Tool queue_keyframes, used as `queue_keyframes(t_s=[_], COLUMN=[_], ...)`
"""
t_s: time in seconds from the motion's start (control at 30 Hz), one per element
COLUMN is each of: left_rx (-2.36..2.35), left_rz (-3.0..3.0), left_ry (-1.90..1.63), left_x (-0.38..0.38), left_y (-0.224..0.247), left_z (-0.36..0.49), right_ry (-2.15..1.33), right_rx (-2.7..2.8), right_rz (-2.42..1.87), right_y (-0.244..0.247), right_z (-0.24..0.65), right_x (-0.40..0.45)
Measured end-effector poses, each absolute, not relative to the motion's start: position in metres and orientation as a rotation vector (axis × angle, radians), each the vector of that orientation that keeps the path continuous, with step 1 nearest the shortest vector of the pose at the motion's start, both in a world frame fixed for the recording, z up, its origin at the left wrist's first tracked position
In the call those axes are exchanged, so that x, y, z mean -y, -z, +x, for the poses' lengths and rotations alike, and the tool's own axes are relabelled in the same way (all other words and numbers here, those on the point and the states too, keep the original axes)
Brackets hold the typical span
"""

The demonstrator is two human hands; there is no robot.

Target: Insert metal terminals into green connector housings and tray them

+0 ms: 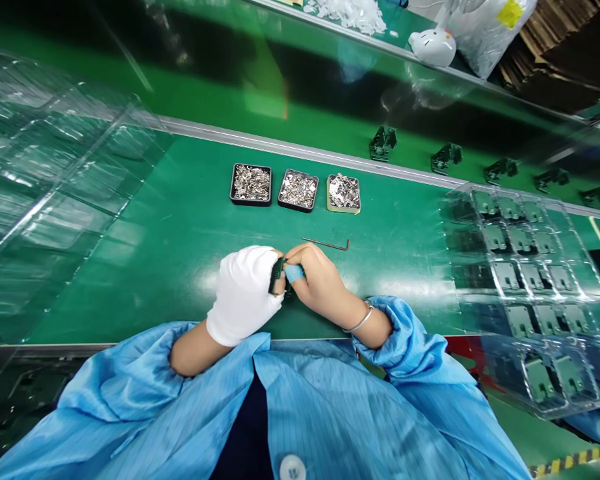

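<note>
- From here I see the left hand (245, 290), in a white glove, its grip clamped on a small green part (277, 279).
- The right hand (323, 280), a blue wrap (294, 273) on one finger, meets the part's right side; I can't tell whether its grip pinches it.
- The part is held in front of the person's body, over the green surface (180, 220).
- Just beyond the hands lies an Allen key (326, 244).
- Farther back, three small boxes (251, 201) of metal bits stand in a row.
</note>
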State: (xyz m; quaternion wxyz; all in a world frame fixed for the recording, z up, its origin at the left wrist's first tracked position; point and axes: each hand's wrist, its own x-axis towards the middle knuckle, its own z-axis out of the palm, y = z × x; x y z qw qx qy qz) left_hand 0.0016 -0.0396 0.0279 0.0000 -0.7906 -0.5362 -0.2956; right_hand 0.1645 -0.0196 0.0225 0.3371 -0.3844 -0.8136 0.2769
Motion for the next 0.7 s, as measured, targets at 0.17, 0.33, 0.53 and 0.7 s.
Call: queue_keyframes(t_s=[0.17, 0.33, 0.53, 0.7], left_rx=[1.669, 1.911, 2.082, 2.169], left_rz=[-2.611, -2.802, -2.856, -2.707], left_ry=[1.092, 1.233, 1.334, 1.646], left_x=[0.041, 0.034, 0.032, 0.03], left_y=[-0.022, -0.009, -0.003, -0.004], left_z=[0.003, -0.011, -0.018, -0.027], right_ry=[-0.761, -0.653, -0.179, -0.064], right_rx=[2.138, 2.199, 2.729, 2.828], right_rz=[-0.962, -1.145, -1.541, -1.601], right_y=[-0.028, -0.048, -0.051, -0.049], right_z=[0.172, 0.185, 0.168, 0.155], right_x=[0.006, -0.061, -0.137, -0.135])
